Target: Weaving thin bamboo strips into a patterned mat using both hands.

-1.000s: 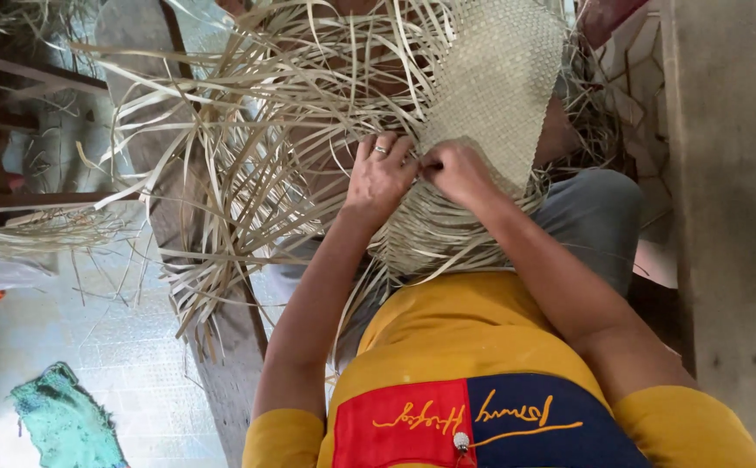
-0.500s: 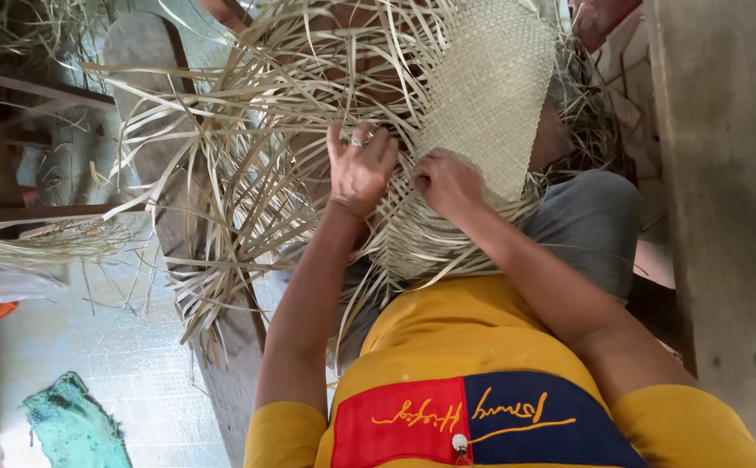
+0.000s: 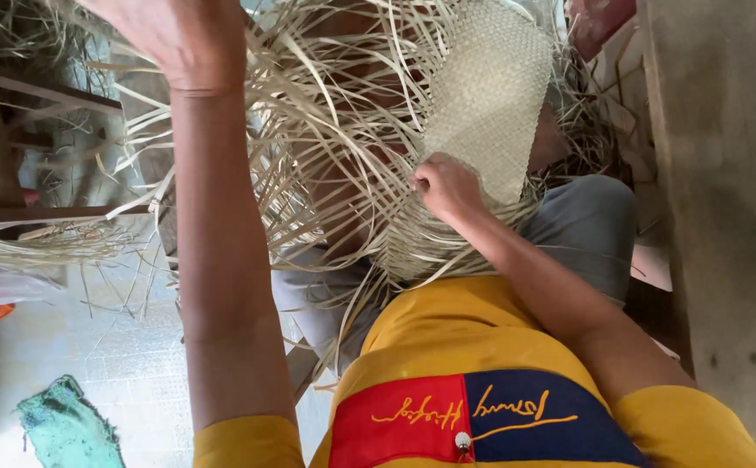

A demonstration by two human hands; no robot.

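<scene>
The right hand point(image 3: 446, 186) is pinching loose straw strips point(image 3: 309, 130) at the edge of the woven mat point(image 3: 491, 87) (lying on the lap), keeping the weave tight; the left hand point(image 3: 174, 39) is lifting up, grip unclear.

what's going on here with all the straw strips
A person in a yellow shirt is weaving pale straw strips into a mat. The woven patch rests over the lap, with loose strips fanning out from its edge. The right hand pinches strips at the edge of the woven patch. The left hand is raised high near the top of the picture, fingers spread, among the loose strips. A green cloth lies on the floor nearby.
</scene>
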